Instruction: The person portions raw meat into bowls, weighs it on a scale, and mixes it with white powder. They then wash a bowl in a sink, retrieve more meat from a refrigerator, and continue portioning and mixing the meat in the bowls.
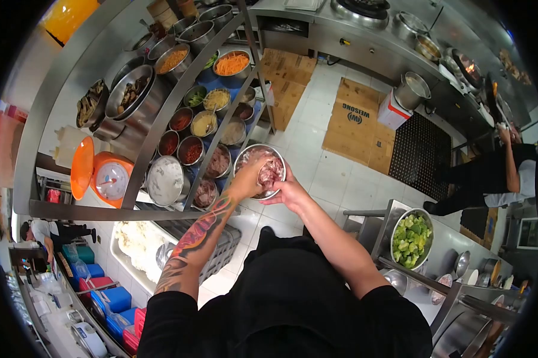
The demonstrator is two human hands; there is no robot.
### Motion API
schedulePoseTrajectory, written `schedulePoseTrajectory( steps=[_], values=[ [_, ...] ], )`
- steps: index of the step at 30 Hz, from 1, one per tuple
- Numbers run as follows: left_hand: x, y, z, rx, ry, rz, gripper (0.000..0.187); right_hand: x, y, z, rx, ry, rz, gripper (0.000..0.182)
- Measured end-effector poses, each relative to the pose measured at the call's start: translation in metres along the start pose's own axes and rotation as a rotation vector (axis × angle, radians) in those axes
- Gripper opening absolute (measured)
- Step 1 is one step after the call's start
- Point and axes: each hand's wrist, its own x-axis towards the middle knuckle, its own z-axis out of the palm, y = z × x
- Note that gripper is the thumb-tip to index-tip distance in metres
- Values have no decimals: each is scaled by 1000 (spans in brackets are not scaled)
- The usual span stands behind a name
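Note:
A round metal bowl [241, 156] holding pieces of raw meat [271, 173] is in front of me, above the tiled floor and beside the prep rack. My right hand [288, 191] grips the bowl's right side, thumb near the rim and fingers underneath. Reaching over the left rim, my left hand [248, 178] is inside the bowl, its fingers curled into the meat and partly hidden. To the left stand metal containers of meat [219, 161], red chopped ingredients [191, 151] and white paste [165, 180].
An orange scale [111, 179] sits on the left counter behind the metal rack frame [155, 128]. Shredded carrot [232, 63] is farther back. At right are a bowl of broccoli [411, 238] and a co-worker [514, 173] by the stoves. Cardboard [355, 122] covers part of the floor.

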Motion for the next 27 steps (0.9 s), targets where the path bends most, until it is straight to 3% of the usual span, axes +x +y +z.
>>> schedulePoseTrajectory(
  steps=[1, 2, 5, 6, 7, 9, 11, 13, 14, 17, 18, 21, 23, 25, 27],
  values=[
    [-4, -2, 3, -29, 121, 95, 82, -3, 2, 2, -34, 20, 25, 98],
    [-7, -3, 8, -85, 73, -88, 68, -2, 6, 2, -24, 37, 30, 96],
    [1, 9, 10, 5, 210, -125, 56, 14, 11, -16, -63, 44, 76, 96],
    [7, 14, 7, -18, 145, -312, 48, 16, 10, -17, -74, 25, 68, 94],
    [12, 19, 3, -18, 148, -309, 48, 18, 9, -18, -77, 25, 65, 94],
    [18, 30, -3, -81, 164, -502, 50, 19, 11, -17, -40, 12, 68, 93],
    [19, -6, 25, -63, 257, -387, 56, 22, 13, -17, -24, 14, 62, 93],
    [17, 2, 20, -82, 325, -260, 66, 24, 13, -19, -6, 20, 48, 93],
    [12, 3, 12, -247, 265, -82, 74, 24, 13, -20, -1, 11, 61, 94],
    [-3, 4, 15, -132, 197, 22, 79, 15, 12, -6, -13, 2, 66, 96],
    [-1, 5, 13, -132, 196, 24, 79, 11, 11, -1, -28, 5, 53, 97],
    [0, 9, 7, -97, 99, -241, 73, 7, 20, -2, -32, -17, 87, 100],
    [1, 17, 10, -42, 129, -239, 62, 7, 24, -1, -37, -5, 113, 101],
    [3, 24, 14, 229, 130, -410, 52, 10, 31, 2, -32, 44, 66, 101],
    [3, 24, 22, 275, 224, -346, 45, 15, 34, -3, -9, 53, 55, 100]
  ],
)
